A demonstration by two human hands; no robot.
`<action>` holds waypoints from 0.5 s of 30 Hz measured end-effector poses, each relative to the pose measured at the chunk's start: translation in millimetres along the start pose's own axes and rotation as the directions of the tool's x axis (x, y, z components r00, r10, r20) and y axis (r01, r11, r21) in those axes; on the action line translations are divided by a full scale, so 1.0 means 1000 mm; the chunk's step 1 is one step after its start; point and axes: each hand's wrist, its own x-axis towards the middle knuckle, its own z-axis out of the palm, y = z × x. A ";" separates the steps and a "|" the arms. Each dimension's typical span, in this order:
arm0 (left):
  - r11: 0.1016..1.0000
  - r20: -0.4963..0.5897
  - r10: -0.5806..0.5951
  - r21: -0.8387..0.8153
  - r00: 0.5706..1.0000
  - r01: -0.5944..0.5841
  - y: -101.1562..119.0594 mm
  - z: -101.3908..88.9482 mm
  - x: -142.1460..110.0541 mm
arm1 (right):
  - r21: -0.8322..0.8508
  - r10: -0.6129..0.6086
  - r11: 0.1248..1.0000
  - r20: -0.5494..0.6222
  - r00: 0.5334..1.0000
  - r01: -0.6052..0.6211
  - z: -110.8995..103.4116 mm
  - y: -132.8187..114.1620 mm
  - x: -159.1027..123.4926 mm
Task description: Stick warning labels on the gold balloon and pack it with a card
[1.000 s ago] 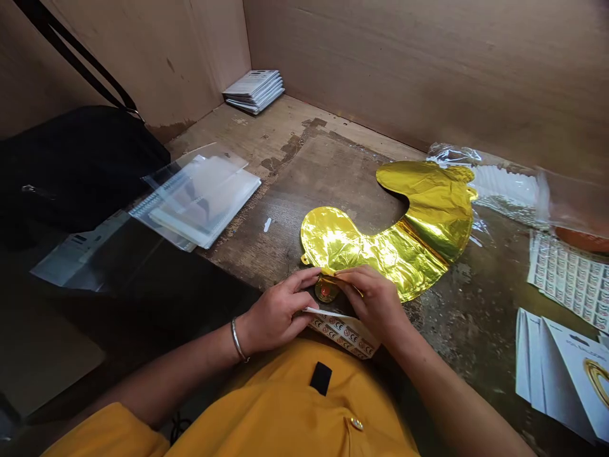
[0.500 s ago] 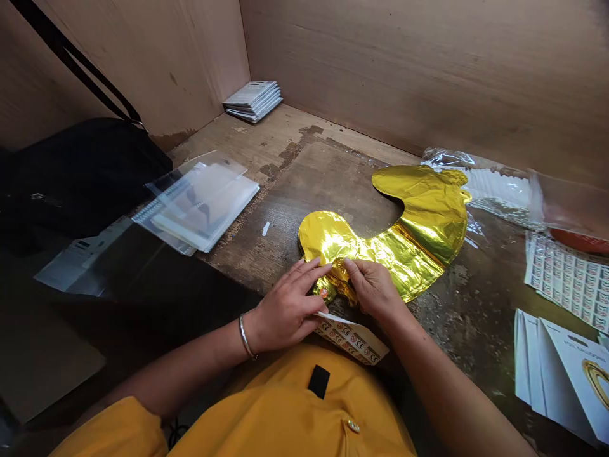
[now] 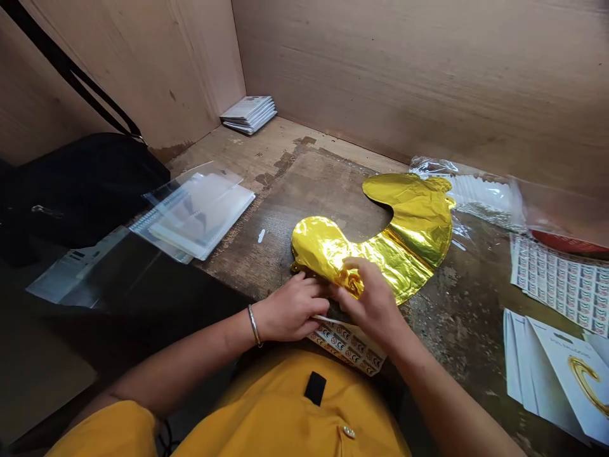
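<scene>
A flat gold foil balloon [image 3: 404,241], curved like a crescent, lies on the worn wooden table [image 3: 304,184]. My right hand [image 3: 371,301] pinches the balloon's near edge and folds a crumpled bit of foil upward. My left hand [image 3: 292,308] rests beside it at the same edge, fingers curled against the foil. Under both hands lies a sheet of small printed stickers [image 3: 349,346]. What the left fingers hold is hidden.
Clear plastic sleeves [image 3: 197,209] lie at the left beside a black bag [image 3: 76,190]. A stack of booklets [image 3: 250,113] sits in the far corner. At the right are a sticker sheet [image 3: 559,279], white backing cards [image 3: 552,371] and a crinkled plastic bag [image 3: 476,187]. Wooden walls enclose the table.
My right hand has lifted and folded the balloon's near tail over onto the foil. My left hand has slid in closer to the edge. The view has tilted slightly.
</scene>
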 end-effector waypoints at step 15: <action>0.980 -0.054 -0.038 -0.198 0.998 0.027 0.001 0.002 -0.005 | -0.054 0.320 0.927 -0.396 0.861 -0.370 -0.130 0.102 0.125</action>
